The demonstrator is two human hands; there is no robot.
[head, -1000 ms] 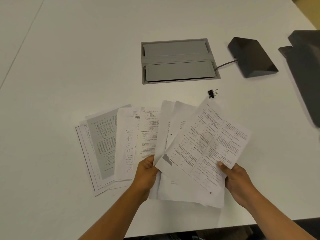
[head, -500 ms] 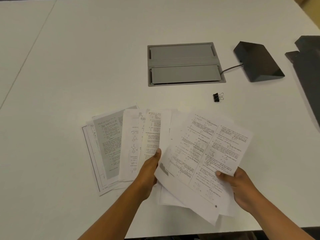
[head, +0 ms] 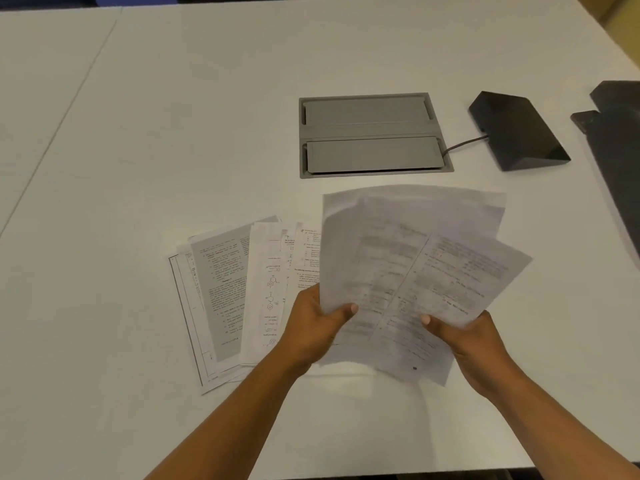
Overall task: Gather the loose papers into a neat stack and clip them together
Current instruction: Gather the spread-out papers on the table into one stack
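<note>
Both hands hold a fanned bunch of printed papers [head: 412,271] lifted off the white table. My left hand [head: 317,327] grips the bunch at its lower left edge, thumb on top. My right hand [head: 467,344] grips its lower right edge. The sheets are uneven and blurred. More loose papers [head: 235,296] lie spread flat on the table to the left, overlapping one another. The black binder clip is hidden behind the raised sheets.
A grey cable hatch [head: 374,135] is set into the white table [head: 138,133] behind the papers. A black wedge-shaped device [head: 516,133] with a cord sits to its right. A dark object [head: 620,140] lies at the right edge. The table's front edge runs near my forearms.
Both hands raised the right-hand bunch of papers and turned it more upright. It now covers the binder clip that was visible before. The sheets on the left stayed put.
</note>
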